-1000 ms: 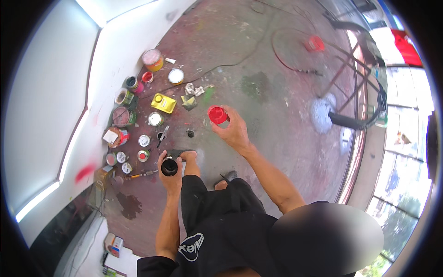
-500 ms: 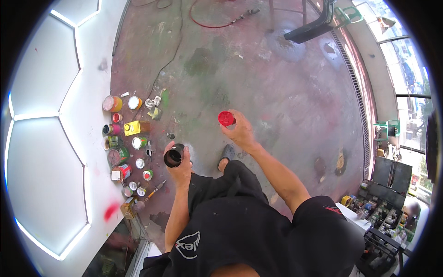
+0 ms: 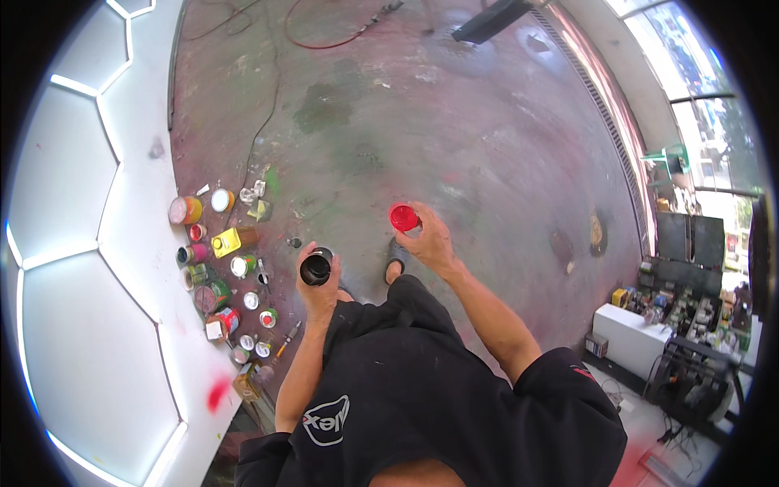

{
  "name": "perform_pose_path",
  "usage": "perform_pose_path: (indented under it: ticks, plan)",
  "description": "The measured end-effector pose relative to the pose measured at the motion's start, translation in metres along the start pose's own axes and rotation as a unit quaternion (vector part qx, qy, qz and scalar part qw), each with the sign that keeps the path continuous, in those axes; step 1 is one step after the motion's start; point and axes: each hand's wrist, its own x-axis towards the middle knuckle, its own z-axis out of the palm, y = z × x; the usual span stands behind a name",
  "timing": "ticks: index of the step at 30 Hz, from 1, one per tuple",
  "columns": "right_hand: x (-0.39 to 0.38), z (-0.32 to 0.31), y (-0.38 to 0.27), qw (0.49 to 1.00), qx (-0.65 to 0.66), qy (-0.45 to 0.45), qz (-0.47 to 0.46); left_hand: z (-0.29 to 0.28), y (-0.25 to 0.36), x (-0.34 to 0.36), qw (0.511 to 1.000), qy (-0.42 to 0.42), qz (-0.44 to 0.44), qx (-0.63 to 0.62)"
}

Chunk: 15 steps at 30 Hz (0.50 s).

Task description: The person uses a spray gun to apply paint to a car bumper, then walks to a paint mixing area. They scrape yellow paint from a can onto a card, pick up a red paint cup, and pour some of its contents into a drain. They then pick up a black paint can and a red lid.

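- Left hand (image 3: 318,280) is wrapped around a black can (image 3: 316,266), seemingly open-topped.
- Right hand (image 3: 426,239) pinches a red cap (image 3: 403,217) at two o'clock from the can.
- Paint tins (image 3: 217,276) crowd the floor (image 3: 454,138) at nine o'clock.

The left hand (image 3: 318,280) gripped a black spray can (image 3: 316,266) upright, its open top showing. The right hand (image 3: 428,239) pinched a red cap (image 3: 403,217), apart from the can. Paint tins (image 3: 219,276) stood clustered along the floor's (image 3: 454,138) left edge beside a white wall (image 3: 105,243).
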Motion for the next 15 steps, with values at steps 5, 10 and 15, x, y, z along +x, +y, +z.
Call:
perform_pose_path:
  ticks: [5,10,15]
  plan:
    - [-0.043,-0.018,0.002,0.992,0.042,0.073,0.090,-0.017,0.019,0.009,0.995,-0.048,0.068,0.059]
    - [-0.082,-0.046,0.033,0.976,0.062,0.107,0.181,-0.006,0.031,0.013,0.990,-0.094,0.078,0.072]
    - [-0.075,-0.041,0.039,0.980,0.025,0.083,0.178,-0.017,0.019,0.012,0.997,-0.034,0.056,0.043]
